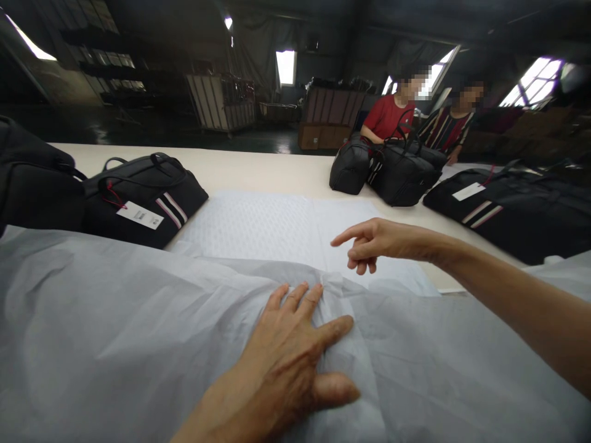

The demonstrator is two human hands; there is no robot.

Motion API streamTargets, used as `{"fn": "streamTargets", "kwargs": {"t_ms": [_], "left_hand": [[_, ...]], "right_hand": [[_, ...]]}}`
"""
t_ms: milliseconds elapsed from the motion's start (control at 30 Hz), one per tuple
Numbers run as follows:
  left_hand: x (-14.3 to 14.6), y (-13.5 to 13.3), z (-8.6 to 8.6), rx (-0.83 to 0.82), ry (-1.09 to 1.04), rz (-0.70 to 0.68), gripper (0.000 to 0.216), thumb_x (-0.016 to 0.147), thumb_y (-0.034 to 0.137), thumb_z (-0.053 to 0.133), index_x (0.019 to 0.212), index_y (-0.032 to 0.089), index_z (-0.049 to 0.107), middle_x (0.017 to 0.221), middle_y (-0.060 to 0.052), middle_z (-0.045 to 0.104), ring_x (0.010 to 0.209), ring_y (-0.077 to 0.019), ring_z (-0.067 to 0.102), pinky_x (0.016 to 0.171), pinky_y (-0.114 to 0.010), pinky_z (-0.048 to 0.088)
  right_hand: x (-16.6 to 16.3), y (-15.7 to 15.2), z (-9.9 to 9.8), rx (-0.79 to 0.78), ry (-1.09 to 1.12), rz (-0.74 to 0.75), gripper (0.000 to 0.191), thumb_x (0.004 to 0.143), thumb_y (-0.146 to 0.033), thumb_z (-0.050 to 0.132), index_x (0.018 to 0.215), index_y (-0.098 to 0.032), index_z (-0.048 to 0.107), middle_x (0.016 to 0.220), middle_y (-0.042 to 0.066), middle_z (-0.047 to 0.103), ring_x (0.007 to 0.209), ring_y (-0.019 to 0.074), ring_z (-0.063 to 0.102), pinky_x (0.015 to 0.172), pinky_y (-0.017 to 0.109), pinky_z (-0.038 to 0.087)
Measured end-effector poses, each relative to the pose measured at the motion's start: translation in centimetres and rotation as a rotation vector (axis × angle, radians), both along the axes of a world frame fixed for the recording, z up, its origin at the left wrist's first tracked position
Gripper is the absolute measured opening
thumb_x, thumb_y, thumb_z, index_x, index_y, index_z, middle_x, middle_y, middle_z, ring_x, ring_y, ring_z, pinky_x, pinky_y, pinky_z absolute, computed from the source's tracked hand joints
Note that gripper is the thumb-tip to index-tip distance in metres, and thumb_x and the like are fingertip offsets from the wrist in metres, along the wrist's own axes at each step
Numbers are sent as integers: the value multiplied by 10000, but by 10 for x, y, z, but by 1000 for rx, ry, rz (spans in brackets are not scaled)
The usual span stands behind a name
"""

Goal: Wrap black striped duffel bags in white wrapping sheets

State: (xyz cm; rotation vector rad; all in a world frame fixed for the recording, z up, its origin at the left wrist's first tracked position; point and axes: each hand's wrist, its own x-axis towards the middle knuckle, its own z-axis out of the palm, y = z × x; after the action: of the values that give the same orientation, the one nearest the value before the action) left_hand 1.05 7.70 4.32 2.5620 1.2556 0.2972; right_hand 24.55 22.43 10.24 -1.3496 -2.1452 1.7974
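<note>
A large sheet of thin white tissue paper (115,332) lies crumpled over the near part of the table. My left hand (295,351) presses flat on it with fingers spread, near a raised fold. My right hand (373,243) hovers just above the sheet's far edge, forefinger pointing left and the other fingers curled, holding nothing. A second flat white sheet (277,224) lies on the table beyond.
A black bag with a tag and stripes (143,197) lies at the left beside another dark bag (32,178). Two black bags (392,166) and a flat striped bag (508,212) lie at the right. Two people (415,114) sit across the cream table (258,169).
</note>
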Motion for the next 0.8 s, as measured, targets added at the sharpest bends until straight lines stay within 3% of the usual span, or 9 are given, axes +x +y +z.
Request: {"fn": "streamTargets", "kwargs": {"t_ms": [67,133,233,300,433,633,800], "left_hand": [[0,-2,-1,11,-20,11,736,767,755,603,1408,436,434,1520,-109,384,1365,-400,386,1088,-646,314],[1,-4,-2,25,-41,35,835,757,741,631,1448,333,401,1508,-138,402,1375,-383,379,1115,-620,310],[1,-9,-6,63,-67,64,951,756,722,651,1454,138,372,1479,-196,427,1393,-362,357,1162,-573,281],[1,-10,-9,80,-71,75,977,740,707,681,1435,90,379,1465,-215,437,1391,-362,363,1174,-560,269],[1,-8,-10,53,-65,100,1017,700,687,726,1448,106,357,1455,-211,452,1372,-357,393,1173,-553,265],[3,-2,-1,-24,7,50,1096,729,640,731,1550,283,99,1495,-164,414,1366,-355,395,1125,-579,297],[6,1,4,0,39,18,952,703,667,737,1491,366,296,1441,-147,457,1306,-379,441,1077,-585,338]], "right_hand": [[9,-21,10,-117,141,-47,814,838,-400,704,1524,-248,293,967,92,741,580,140,681,488,210,529],[12,-50,16,-333,235,-25,904,870,-413,662,1564,-276,98,920,81,748,450,118,630,397,184,464],[10,-88,14,-565,348,-76,936,864,-409,638,1566,-256,38,822,44,748,342,102,552,322,160,378],[8,-101,6,-634,385,-131,943,850,-374,629,1565,-256,25,835,37,751,331,103,540,308,163,377],[11,-98,-18,-665,355,-196,947,830,-261,576,1561,-219,-24,873,66,755,351,106,552,325,170,427],[11,-89,-33,-667,325,-195,899,814,-163,506,1559,-215,6,896,83,754,351,88,531,336,159,439],[7,-89,-31,-684,298,-177,960,770,-125,502,1556,-211,-41,901,83,756,365,92,553,344,162,456]]}}
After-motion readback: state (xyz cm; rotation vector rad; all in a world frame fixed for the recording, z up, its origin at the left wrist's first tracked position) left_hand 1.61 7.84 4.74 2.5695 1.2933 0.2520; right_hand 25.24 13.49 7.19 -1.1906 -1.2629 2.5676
